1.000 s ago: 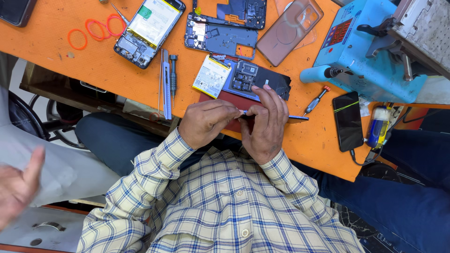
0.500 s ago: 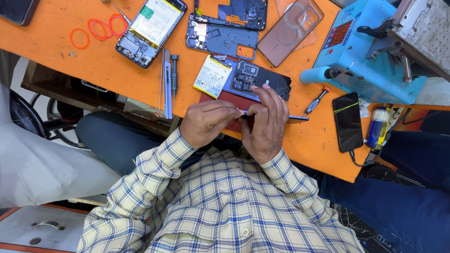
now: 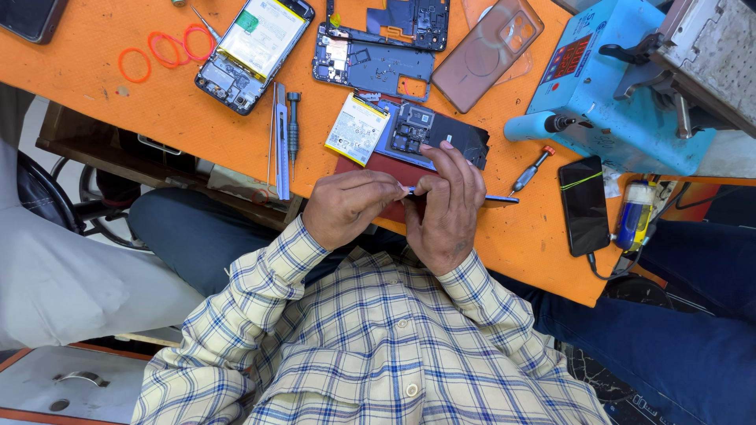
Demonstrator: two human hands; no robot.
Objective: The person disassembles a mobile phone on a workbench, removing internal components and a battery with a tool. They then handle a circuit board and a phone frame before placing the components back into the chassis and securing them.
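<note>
A: Where are your hands?

B: Mid-frame, at the near edge of the orange table point(image 3: 157, 126). Your left hand point(image 3: 350, 206) and right hand point(image 3: 449, 208) meet over a dark red mat point(image 3: 378, 167).

A: What are they holding?

B: Your left hand is pinched shut on a thin tool point(image 3: 409, 190). Your right hand curls around something small that the fingers hide; you cannot tell what it is, nor whether it is truly gripped. A slim dark strip point(image 3: 500, 199) juts out to the right of that hand.

A: And the phone?

B: The open phone point(image 3: 429, 132) lies just above your fingers, centre of the frame, partly on the mat. Your right fingertips reach its lower edge. A pale battery point(image 3: 357, 129) sits at its left end.

A: What else is around you?

B: Upper left, a second opened phone point(image 3: 253, 52) with orange rings point(image 3: 161, 49) beside it. Upper middle, a dark frame point(image 3: 370, 63) and a brownish case point(image 3: 487, 53). Tweezers point(image 3: 281, 142) and a screwdriver point(image 3: 293, 126) lie left of the battery. At right, a small red-tipped screwdriver point(image 3: 531, 170), a blue machine point(image 3: 606, 102) and a black phone point(image 3: 584, 203) banded in yellow.
</note>
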